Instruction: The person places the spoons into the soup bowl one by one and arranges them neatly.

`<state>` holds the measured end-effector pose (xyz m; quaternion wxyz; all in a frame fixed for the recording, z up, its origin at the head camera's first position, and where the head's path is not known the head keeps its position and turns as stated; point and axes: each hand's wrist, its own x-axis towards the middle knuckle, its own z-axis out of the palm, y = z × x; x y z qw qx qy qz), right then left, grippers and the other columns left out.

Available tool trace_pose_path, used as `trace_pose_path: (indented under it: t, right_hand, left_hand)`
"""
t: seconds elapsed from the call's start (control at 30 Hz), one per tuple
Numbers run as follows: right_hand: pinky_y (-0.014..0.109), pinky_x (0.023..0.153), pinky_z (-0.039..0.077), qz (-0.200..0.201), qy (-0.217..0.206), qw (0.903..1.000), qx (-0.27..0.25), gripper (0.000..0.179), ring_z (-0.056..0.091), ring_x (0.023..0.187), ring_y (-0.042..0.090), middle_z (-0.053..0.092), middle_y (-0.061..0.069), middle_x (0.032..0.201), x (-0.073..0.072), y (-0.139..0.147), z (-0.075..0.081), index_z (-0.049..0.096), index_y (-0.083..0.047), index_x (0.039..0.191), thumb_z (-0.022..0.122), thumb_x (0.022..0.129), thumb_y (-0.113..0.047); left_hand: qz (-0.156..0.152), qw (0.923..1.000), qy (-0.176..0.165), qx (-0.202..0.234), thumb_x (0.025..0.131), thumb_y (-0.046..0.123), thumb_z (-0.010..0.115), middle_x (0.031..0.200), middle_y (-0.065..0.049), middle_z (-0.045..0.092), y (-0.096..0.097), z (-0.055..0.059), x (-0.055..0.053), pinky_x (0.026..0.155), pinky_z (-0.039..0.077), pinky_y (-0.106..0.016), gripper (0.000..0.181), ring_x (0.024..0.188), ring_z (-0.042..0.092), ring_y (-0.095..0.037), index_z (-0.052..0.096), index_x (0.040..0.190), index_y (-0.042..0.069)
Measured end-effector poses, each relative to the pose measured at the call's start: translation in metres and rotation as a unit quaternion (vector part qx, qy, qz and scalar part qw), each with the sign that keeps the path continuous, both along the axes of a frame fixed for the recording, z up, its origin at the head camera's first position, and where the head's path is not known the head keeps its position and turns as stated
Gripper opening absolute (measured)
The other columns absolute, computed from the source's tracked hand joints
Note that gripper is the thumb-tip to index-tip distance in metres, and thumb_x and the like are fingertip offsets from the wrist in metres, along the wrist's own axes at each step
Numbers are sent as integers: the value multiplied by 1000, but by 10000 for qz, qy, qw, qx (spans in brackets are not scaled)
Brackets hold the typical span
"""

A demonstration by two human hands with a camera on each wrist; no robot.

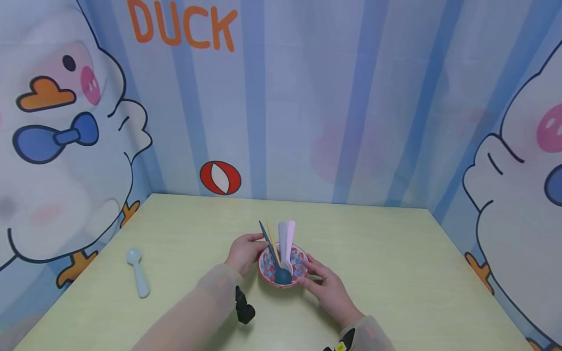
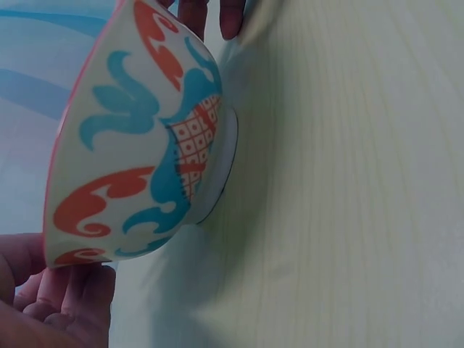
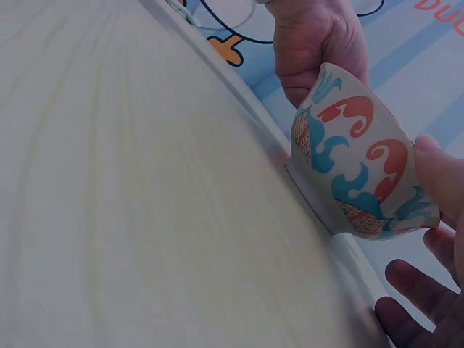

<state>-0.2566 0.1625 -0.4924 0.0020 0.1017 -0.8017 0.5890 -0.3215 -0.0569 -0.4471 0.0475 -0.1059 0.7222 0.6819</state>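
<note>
My left hand [image 1: 247, 252] and right hand [image 1: 328, 291] hold a patterned bowl [image 1: 298, 269] from opposite sides, thumbs at its red rim. In the left wrist view the bowl's outside [image 2: 119, 145] is white with teal and orange scrolls, and its foot is close over the tabletop. Inside it lean a dark teal spoon [image 1: 283, 276], bowl end down, a thin yellow handle [image 1: 272, 241], a grey-lavender handle [image 1: 282, 239] and a pink handle [image 1: 291, 236]. The lower end of the yellow handle is hidden. In the right wrist view, right fingers [image 3: 420, 290] spread below the rim.
A pale blue spoon [image 1: 138, 274] lies on the light wooden table [image 1: 377, 258], left of my left arm. A striped duck-print cloth [image 1: 298, 97] hangs behind the table's back edge and along both sides.
</note>
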Motion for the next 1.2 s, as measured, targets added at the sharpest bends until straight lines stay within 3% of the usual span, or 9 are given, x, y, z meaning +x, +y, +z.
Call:
trace_pose_path:
  t: [0.4,0.7,0.97,1.2]
  right_hand:
    - [36,92,48,11,139,9999,-92,47,38,136,27,41,4,149,0,-1,2,62,-8,128,74,85,-24]
    - [37,93,48,-53,-3,10000,4,48,48,126,24,41,-1,149,-3,0,0,61,-12,129,74,85,-26]
    - [38,93,48,-44,-48,10000,-50,48,52,121,23,41,-1,149,-3,0,0,61,-12,130,74,85,-25]
    - [38,93,48,-9,-11,10000,-26,49,51,122,24,40,0,150,-3,0,1,61,-10,130,74,86,-26]
  left_hand:
    - [-215,9988,200,-388,91,7,63,108,-17,68,2,0,-1,74,54,-31,36,87,66,-17,59,126,-1]
    - [-44,9997,93,-200,96,17,58,110,-16,66,0,-2,-1,83,53,-35,35,92,65,-20,58,126,-1]
    - [123,9996,234,74,97,12,55,114,-23,61,-7,-2,4,82,54,-36,35,89,65,-23,54,127,-6]
    - [203,9993,299,-2,97,12,55,114,-23,61,-22,-5,10,77,54,-32,34,87,63,-24,54,126,-6]
